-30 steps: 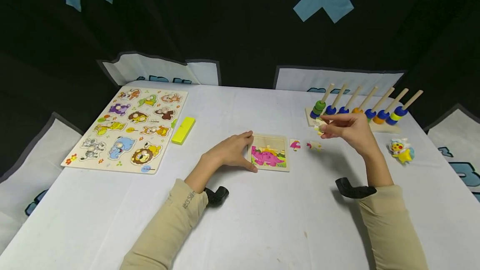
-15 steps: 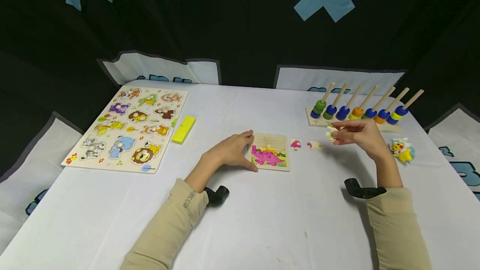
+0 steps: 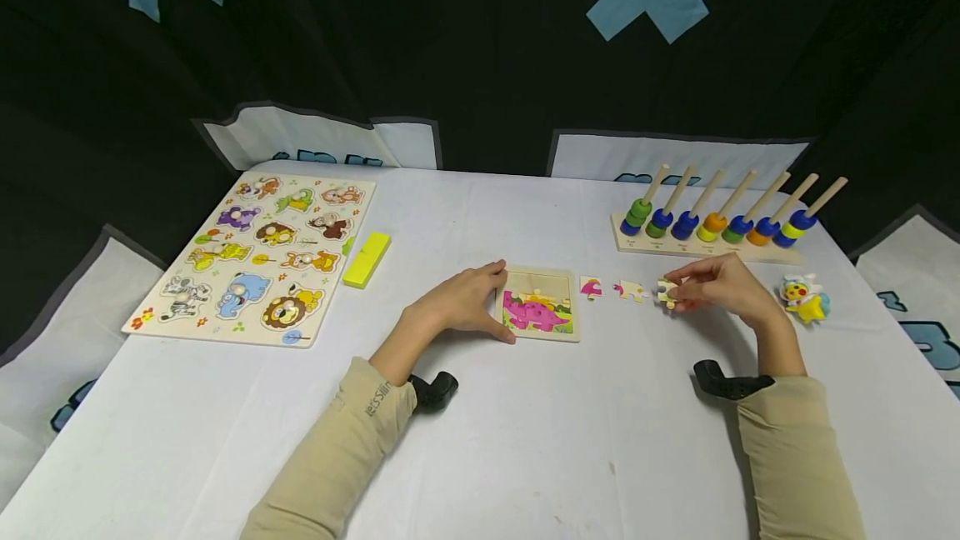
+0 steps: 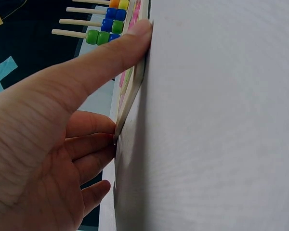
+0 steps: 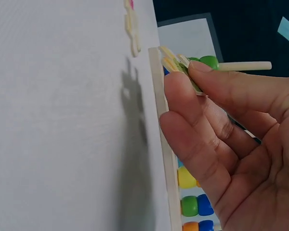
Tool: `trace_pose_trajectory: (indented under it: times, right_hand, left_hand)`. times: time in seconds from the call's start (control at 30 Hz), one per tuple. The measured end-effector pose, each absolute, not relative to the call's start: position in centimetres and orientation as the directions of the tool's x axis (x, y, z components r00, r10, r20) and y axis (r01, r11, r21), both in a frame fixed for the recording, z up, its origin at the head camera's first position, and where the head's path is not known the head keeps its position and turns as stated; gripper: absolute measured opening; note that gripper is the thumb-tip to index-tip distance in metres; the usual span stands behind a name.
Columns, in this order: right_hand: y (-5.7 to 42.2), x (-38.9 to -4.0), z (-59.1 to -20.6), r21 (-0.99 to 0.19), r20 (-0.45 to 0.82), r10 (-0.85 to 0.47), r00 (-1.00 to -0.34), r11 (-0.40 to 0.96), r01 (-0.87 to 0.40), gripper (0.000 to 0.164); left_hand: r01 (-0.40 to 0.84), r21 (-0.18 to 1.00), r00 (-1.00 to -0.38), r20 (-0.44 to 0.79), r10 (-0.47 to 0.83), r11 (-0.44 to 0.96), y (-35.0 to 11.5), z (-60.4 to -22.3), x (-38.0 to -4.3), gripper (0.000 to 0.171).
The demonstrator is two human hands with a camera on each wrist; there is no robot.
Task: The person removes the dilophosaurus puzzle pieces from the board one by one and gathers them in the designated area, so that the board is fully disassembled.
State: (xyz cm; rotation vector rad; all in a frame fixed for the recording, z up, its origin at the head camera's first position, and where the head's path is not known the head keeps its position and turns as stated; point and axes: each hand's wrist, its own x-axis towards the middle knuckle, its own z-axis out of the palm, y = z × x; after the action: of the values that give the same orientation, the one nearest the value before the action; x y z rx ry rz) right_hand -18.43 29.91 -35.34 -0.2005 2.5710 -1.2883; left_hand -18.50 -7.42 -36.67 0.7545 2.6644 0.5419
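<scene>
A small wooden jigsaw puzzle tray (image 3: 537, 339) with a pink dinosaur picture lies at the middle of the white table. My left hand (image 3: 467, 303) holds it at its left side, thumb (image 4: 137, 36) at the near corner and fingers along the edge. My right hand (image 3: 718, 288) pinches a jigsaw piece (image 3: 664, 293) between thumb and fingertips, just above the table. In the right wrist view the held piece (image 5: 195, 85) shows edge-on, partly hidden by the fingers. Two loose pieces, one pink and white (image 3: 591, 288) and one mostly pale (image 3: 631, 291), lie between tray and right hand.
At the back right stands a wooden bead-peg rack (image 3: 678, 247) with colored beads. A yellow toy figure (image 3: 803, 300) is right of my right hand. An animal peg-puzzle board (image 3: 255, 273) and a yellow block (image 3: 367, 261) lie on the left. Dark curtain (image 3: 465, 48) hangs behind the table.
My right hand has moved right, away from the loose pieces and bead rack, then down toward the table with the jigsaw piece. The left hand and tray have stayed put.
</scene>
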Motion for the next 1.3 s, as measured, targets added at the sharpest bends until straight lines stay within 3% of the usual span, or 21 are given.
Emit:
trace_pose_trajectory:
  times: [0.67,1.3]
  right_hand:
    - [29.6,-18.4,-36.1,-0.741,-0.255,-0.185,-0.949,0.668,0.068,0.042]
    - [29.0,-18.7,-35.8,-0.609,-0.230,-0.099,-0.968,0.791,0.064,0.037]
  left_hand:
    - [0.435,0.436,-0.810,-0.193,0.554,0.788,-7.4,-36.8,-18.6,0.095]
    - [0.450,0.425,-0.807,-0.183,0.562,0.785,-7.4,-36.9,-18.5,0.092]
